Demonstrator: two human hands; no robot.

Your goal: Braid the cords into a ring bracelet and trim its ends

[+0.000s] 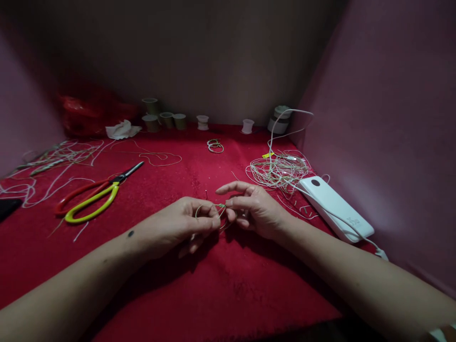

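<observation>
Above the red cloth, near the middle of the view, my two hands meet over a looped thin cord (221, 206) in pale green and cream. My left hand (188, 218) pinches the cord between thumb and forefinger, and a loop of it curves over those fingers. On the other side, my right hand (254, 207) grips the cord between thumb and a fingertip, its forefinger stretched out above. A small green knotted part shows between the two pinches. Just beyond my hands a pin (206, 194) stands up from the cloth. Farther back lies a small coiled cord ring (215, 146).
Scissors (94, 197) with red and yellow handles lie left. Loose cords (67, 159) spread behind them. Right are a cord tangle (274, 172) and a white power bank (335, 209) with a cable. Spools (180, 121), a jar (280, 122) and a red plastic bag (85, 114) stand along the back.
</observation>
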